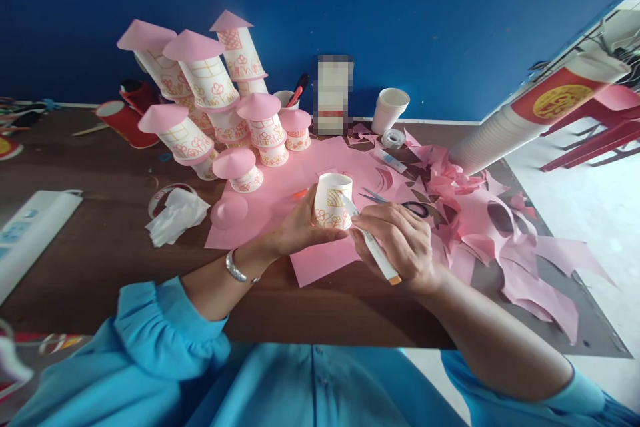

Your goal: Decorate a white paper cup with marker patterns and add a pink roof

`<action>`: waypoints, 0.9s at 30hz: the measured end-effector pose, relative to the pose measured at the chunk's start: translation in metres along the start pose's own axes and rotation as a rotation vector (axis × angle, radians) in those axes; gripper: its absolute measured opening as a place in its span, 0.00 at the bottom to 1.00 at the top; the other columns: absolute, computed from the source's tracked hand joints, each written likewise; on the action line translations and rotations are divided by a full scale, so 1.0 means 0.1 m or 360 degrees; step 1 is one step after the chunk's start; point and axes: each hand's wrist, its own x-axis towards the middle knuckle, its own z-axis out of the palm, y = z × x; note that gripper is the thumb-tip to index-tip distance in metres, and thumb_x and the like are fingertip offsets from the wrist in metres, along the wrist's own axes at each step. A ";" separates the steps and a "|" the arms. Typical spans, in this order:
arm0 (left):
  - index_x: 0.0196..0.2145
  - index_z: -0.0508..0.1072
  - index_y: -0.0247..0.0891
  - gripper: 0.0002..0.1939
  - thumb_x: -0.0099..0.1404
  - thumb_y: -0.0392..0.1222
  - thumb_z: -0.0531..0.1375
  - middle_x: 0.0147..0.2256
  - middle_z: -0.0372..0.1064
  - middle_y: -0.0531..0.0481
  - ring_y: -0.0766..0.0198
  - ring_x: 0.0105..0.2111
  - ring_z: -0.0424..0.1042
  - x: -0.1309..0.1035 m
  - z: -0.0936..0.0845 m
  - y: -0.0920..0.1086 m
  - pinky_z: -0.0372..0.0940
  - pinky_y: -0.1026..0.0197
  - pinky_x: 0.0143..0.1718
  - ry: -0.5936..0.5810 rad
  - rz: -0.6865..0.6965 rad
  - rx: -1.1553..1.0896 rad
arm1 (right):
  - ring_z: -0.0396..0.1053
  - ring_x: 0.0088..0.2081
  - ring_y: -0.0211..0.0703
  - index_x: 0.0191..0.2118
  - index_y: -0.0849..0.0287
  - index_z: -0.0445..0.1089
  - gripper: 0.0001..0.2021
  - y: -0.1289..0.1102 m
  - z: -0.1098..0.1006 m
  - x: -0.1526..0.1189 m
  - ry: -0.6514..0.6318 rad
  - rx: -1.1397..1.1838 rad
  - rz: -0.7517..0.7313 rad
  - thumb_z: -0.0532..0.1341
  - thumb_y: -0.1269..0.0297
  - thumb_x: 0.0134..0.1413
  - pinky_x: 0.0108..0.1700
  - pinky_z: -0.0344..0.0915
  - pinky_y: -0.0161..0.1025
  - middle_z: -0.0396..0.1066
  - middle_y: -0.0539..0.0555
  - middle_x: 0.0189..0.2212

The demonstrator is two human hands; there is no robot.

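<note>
A small white paper cup (334,192) is gripped in my left hand (299,223), its mouth facing up. Flowers are drawn round its lower part, with a yellow-brown hatched square above them. My right hand (400,240) is closed round a white marker (377,257) with an orange end; its tip meets the cup's side by the square. Pink paper sheets (320,267) lie beneath both hands. Scissors (417,208) rest just behind my right hand. Left of the cup lies a flat pink paper cone (229,213).
Decorated cup towers with pink cone roofs (194,47) stand back left. Pink scraps (520,253) and a long stack of cups (515,127) are at right. Behind are a white cup (391,110), tape roll (393,139) and glue tube (391,161). Crumpled tissue (177,217) lies left.
</note>
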 end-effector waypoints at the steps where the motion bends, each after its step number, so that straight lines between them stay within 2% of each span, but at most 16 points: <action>1: 0.71 0.62 0.42 0.51 0.59 0.62 0.74 0.62 0.71 0.35 0.42 0.59 0.73 0.00 0.00 0.00 0.72 0.39 0.59 0.0006 0.0010 -0.0017 | 0.79 0.33 0.44 0.49 0.59 0.70 0.10 0.00 0.00 0.00 0.0000 0.0001 -0.0002 0.65 0.76 0.66 0.34 0.76 0.40 0.80 0.55 0.35; 9: 0.69 0.66 0.43 0.48 0.59 0.63 0.74 0.59 0.73 0.37 0.43 0.58 0.74 0.01 -0.01 0.04 0.73 0.39 0.57 -0.0021 -0.0028 -0.0158 | 0.78 0.31 0.44 0.48 0.59 0.69 0.13 -0.01 0.00 0.00 -0.0021 0.0029 0.0011 0.65 0.79 0.62 0.34 0.74 0.40 0.79 0.54 0.33; 15: 0.67 0.67 0.42 0.48 0.57 0.64 0.75 0.57 0.73 0.37 0.42 0.58 0.73 0.01 -0.01 0.04 0.72 0.41 0.56 0.0000 -0.0059 -0.0238 | 0.77 0.30 0.43 0.47 0.58 0.69 0.09 -0.03 0.01 0.00 -0.0030 0.0054 0.0046 0.63 0.77 0.64 0.33 0.74 0.41 0.79 0.53 0.32; 22: 0.60 0.70 0.40 0.40 0.58 0.61 0.76 0.47 0.74 0.44 0.50 0.48 0.73 0.01 -0.01 0.07 0.70 0.47 0.51 -0.0009 -0.0065 -0.0292 | 0.77 0.30 0.44 0.45 0.60 0.70 0.08 -0.03 -0.01 0.02 0.0027 0.0005 -0.0001 0.63 0.77 0.64 0.33 0.74 0.41 0.79 0.54 0.32; 27: 0.64 0.66 0.41 0.43 0.59 0.59 0.76 0.52 0.73 0.42 0.48 0.52 0.72 0.00 -0.02 0.07 0.70 0.47 0.54 -0.0063 -0.0051 -0.0208 | 0.77 0.30 0.44 0.46 0.61 0.71 0.07 -0.04 -0.01 0.02 0.0048 -0.0015 -0.0039 0.64 0.76 0.66 0.33 0.75 0.41 0.79 0.56 0.33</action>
